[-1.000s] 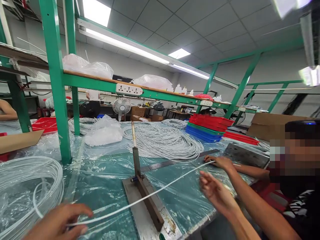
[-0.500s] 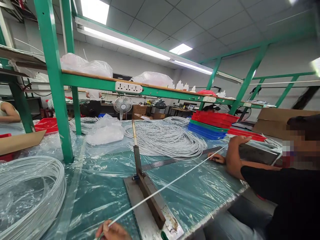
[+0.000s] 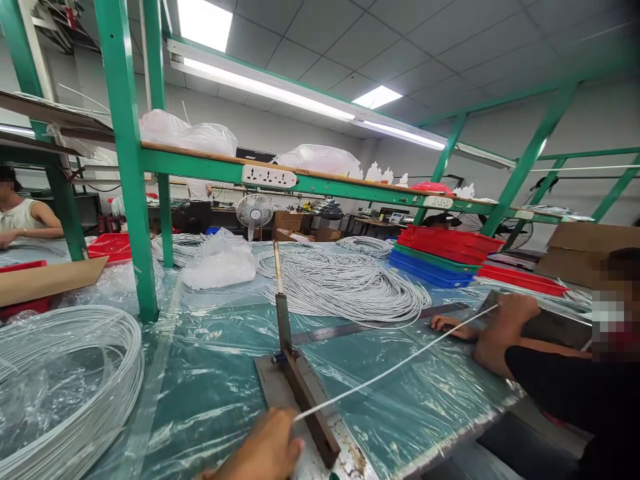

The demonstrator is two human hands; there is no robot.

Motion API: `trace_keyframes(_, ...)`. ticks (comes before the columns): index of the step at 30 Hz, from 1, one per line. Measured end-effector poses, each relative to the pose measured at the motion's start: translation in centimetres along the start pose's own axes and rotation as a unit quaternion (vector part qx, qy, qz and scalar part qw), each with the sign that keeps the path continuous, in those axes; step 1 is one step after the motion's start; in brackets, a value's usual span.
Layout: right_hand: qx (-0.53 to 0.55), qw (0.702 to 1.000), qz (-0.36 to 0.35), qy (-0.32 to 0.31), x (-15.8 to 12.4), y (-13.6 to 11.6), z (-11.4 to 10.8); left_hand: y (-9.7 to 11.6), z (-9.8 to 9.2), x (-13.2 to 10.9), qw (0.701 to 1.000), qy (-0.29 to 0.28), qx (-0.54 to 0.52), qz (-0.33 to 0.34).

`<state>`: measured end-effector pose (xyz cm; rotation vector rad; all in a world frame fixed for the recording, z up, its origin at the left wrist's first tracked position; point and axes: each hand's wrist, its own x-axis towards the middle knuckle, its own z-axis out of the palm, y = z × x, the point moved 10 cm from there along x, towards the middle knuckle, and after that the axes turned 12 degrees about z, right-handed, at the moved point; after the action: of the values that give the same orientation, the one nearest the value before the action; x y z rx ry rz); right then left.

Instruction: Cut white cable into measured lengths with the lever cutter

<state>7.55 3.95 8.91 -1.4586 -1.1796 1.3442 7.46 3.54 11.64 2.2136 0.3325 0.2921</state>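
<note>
My left hand [image 3: 270, 443] is at the bottom centre, its fingers closed on one end of a white cable [image 3: 395, 368]. The cable runs up and to the right, across the long metal bar of a lever cutter [image 3: 313, 417], to a co-worker's raised hand [image 3: 519, 307]. That person's other hand [image 3: 445, 325] rests on the table close to the cable. Upright at the cutter's back stands its lever arm [image 3: 283, 320]. My right hand is out of view.
A large coil of white cable [image 3: 125, 393] lies at left, and a heap of coils [image 3: 345, 283] lies beyond the cutter. A steel ruler [image 3: 330, 332], stacked red, green and blue trays [image 3: 435, 267], a plastic bag [image 3: 220, 260] and a green post [image 3: 131, 167] stand around.
My left hand has moved up and to the right with the cable, nearer the cutter. The co-worker's raised hand has shifted right. The view has swung slightly left.
</note>
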Motion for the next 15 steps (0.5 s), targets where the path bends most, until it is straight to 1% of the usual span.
trace_keyframes(1, -0.022, 1.0, -0.007, 0.02, -0.6, -0.4, -2.0, -0.2, 1.4, 1.0, 1.0, -0.011, -0.016, -0.012)
trace_keyframes(2, -0.035, 0.999, -0.019, 0.035, -1.1, -0.9, -3.6, -0.5, 2.1, 1.8, 0.999, -0.003, -0.03, -0.015)
trace_keyframes(3, -0.042, 0.998, -0.029, 0.043, -1.5, -1.4, -4.8, -0.8, 2.3, 2.5, 0.999, 0.012, -0.042, -0.016)
trace_keyframes(5, -0.054, 0.996, -0.024, 0.061, -1.7, -2.3, -6.2, -1.3, 1.8, 3.4, 0.998, 0.047, -0.039, -0.007)
trace_keyframes(7, -0.063, 0.994, -0.008, 0.087, -1.6, -3.7, -7.1, -1.6, 1.0, 3.8, 0.998, 0.056, -0.008, -0.002)
trace_keyframes(9, -0.063, 0.991, 0.003, 0.117, -1.0, -6.1, -8.4, -1.6, 0.2, 3.9, 0.998, 0.059, 0.022, -0.006)
trace_keyframes(10, -0.057, 0.989, 0.0, 0.138, -0.6, -7.6, -9.6, -1.4, -0.2, 3.7, 0.997, 0.064, 0.031, -0.007)
trace_keyframes(11, -0.047, 0.985, -0.006, 0.166, 0.0, -9.4, -11.3, -1.0, -0.6, 3.5, 0.997, 0.07, 0.036, -0.002)
trace_keyframes(13, -0.019, 0.968, -0.017, 0.249, 1.3, -12.8, -15.9, 0.0, -0.9, 3.1, 0.996, 0.074, 0.052, 0.021)
trace_keyframes(15, 0.008, 0.95, -0.01, 0.313, 3.2, -15.1, -20.4, 0.9, -0.7, 2.7, 0.994, 0.057, 0.086, 0.041)
